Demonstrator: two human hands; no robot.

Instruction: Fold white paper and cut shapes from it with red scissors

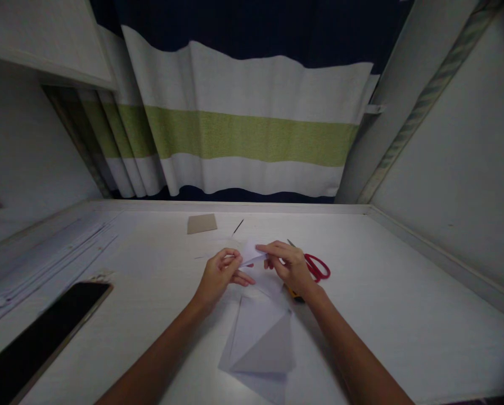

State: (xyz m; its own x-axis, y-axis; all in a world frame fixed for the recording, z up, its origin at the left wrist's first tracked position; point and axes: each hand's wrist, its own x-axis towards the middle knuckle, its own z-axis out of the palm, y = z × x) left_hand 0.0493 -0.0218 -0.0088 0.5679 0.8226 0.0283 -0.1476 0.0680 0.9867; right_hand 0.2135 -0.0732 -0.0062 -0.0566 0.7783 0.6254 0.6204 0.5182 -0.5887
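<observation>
Both my hands meet over the middle of a white table. My left hand and my right hand pinch a small piece of white paper between their fingertips, held just above the tabletop. Below the hands lies a larger white sheet folded into triangles. Red-handled scissors lie right behind my right hand, partly hidden by it. A yellow and black object peeks out under my right wrist.
A dark phone or tablet lies at the front left. A brown cardboard piece and a thin dark stick rest near the back edge. A striped curtain hangs behind; walls enclose both sides.
</observation>
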